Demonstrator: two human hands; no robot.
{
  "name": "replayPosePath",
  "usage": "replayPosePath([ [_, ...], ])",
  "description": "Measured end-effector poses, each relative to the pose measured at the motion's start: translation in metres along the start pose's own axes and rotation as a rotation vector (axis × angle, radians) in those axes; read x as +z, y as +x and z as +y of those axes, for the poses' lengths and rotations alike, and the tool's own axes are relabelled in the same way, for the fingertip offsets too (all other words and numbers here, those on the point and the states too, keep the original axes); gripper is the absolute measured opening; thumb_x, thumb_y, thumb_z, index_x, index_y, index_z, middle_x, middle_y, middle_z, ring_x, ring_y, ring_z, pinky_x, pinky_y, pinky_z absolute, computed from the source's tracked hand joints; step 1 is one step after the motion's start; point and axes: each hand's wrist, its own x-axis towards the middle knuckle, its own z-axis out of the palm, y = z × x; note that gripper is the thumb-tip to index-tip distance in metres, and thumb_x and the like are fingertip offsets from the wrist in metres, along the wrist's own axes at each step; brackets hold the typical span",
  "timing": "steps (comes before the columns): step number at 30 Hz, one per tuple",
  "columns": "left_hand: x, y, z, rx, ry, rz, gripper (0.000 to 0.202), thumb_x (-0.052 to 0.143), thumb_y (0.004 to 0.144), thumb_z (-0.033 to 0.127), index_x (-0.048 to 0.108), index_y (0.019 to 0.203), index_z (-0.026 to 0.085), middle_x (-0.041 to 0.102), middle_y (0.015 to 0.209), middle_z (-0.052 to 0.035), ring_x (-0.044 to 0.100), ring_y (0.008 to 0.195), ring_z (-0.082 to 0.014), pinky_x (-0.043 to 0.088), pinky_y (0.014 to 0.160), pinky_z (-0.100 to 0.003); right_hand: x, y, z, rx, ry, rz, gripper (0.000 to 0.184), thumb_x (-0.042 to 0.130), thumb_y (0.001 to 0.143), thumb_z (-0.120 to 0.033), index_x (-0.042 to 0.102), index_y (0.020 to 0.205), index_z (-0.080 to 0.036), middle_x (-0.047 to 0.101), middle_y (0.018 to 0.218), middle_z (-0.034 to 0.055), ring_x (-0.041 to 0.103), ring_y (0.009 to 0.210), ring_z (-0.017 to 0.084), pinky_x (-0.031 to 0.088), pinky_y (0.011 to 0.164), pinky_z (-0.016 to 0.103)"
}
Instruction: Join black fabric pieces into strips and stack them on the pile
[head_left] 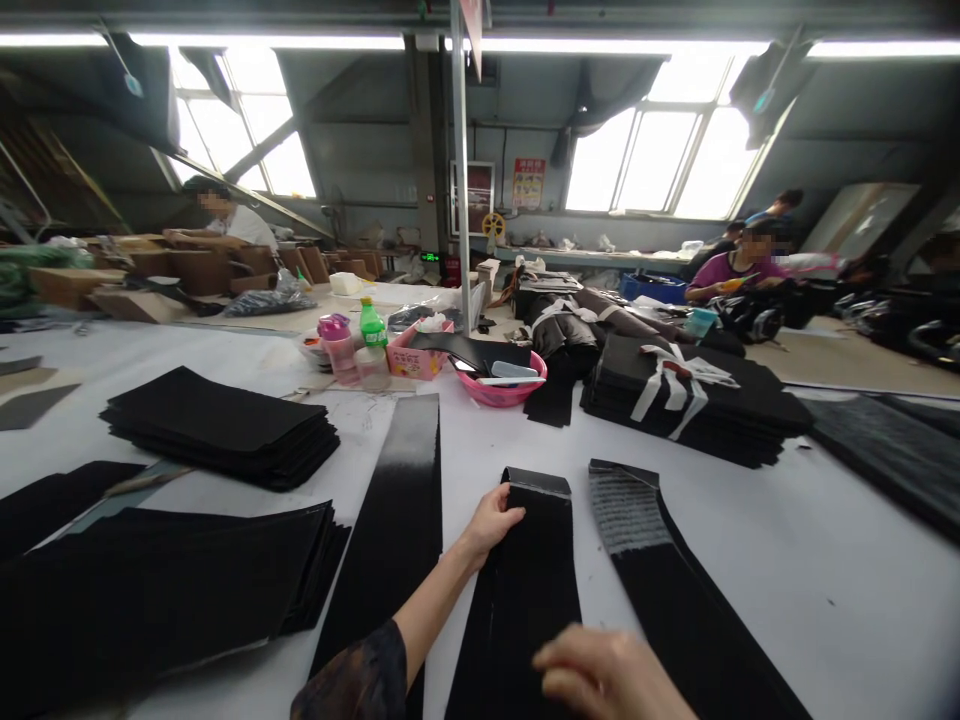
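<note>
A long black fabric-like strip [525, 590] lies on the white table in front of me, its far end turned up into a small fold [538, 483]. My left hand [495, 515] is closed on the strip's left edge, just beside that fold. Low over the near part of the strip is my right hand [600, 670], smeared by motion; its fingers look curled, but whether they hold anything cannot be made out. A second black strip [386, 540] lies to the left. On the right a third strip [675, 590] curves away, with whitish streaks at its far end.
Stacks of black pieces lie on the left [217, 420], with a tied bundle [697, 400] at the back right. A pink basket [501, 395], a green-capped bottle [372, 325] and a pink box [416, 362] stand beyond the strips. People work at the far tables.
</note>
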Motion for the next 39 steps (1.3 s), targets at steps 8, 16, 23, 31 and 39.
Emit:
replayPosePath([
  [8, 0.001, -0.003, -0.008, 0.051, 0.027, 0.017, 0.036, 0.063, 0.070, 0.013, 0.062, 0.107, 0.015, 0.069, 0.092, -0.0045, 0.064, 0.083, -0.0174, 0.046, 0.072, -0.025, 0.000, 0.130, 0.060, -0.020, -0.456, 0.382, 0.019, 0.055, 0.091, -0.020, 0.065, 0.107, -0.023, 0.066, 0.104, 0.0039, 0.062, 0.092, 0.019, 0.047, 0.079, 0.031],
  [16, 0.005, -0.002, -0.003, 0.060, 0.044, 0.020, 0.039, 0.059, 0.071, 0.010, 0.061, 0.110, 0.015, 0.069, 0.097, -0.0048, 0.062, 0.090, -0.0185, 0.045, 0.077, -0.026, 0.008, 0.142, 0.083, -0.111, -0.548, 0.362, 0.019, 0.055, 0.092, -0.021, 0.063, 0.109, -0.022, 0.066, 0.103, 0.0042, 0.060, 0.090, 0.019, 0.044, 0.083, 0.032],
  [23, 0.004, -0.002, -0.006, 0.075, 0.047, 0.022, 0.038, 0.056, 0.070, 0.007, 0.061, 0.107, 0.015, 0.068, 0.094, -0.0038, 0.062, 0.091, -0.0185, 0.045, 0.079, -0.026, 0.005, 0.147, 0.084, -0.152, -0.554, 0.331, 0.016, 0.052, 0.094, -0.021, 0.064, 0.106, -0.021, 0.066, 0.098, 0.0037, 0.060, 0.088, 0.019, 0.042, 0.081, 0.030],
  [31, 0.005, -0.001, -0.003, 0.066, 0.050, 0.052, 0.035, 0.057, 0.067, 0.007, 0.063, 0.100, 0.014, 0.068, 0.091, -0.0036, 0.062, 0.088, -0.0182, 0.044, 0.078, -0.026, 0.007, 0.152, 0.086, -0.176, -0.623, 0.272, 0.017, 0.047, 0.096, -0.017, 0.064, 0.098, -0.019, 0.065, 0.092, 0.0049, 0.060, 0.087, 0.019, 0.039, 0.080, 0.030],
  [39, 0.008, 0.000, -0.008, 0.058, 0.052, 0.108, 0.030, 0.056, 0.065, 0.009, 0.063, 0.093, 0.014, 0.067, 0.082, -0.0019, 0.060, 0.075, -0.0150, 0.042, 0.064, -0.022, 0.001, 0.170, 0.089, -0.014, -0.616, 0.265, 0.021, 0.044, 0.096, -0.020, 0.063, 0.086, -0.019, 0.065, 0.083, 0.0044, 0.060, 0.071, 0.017, 0.035, 0.065, 0.028],
])
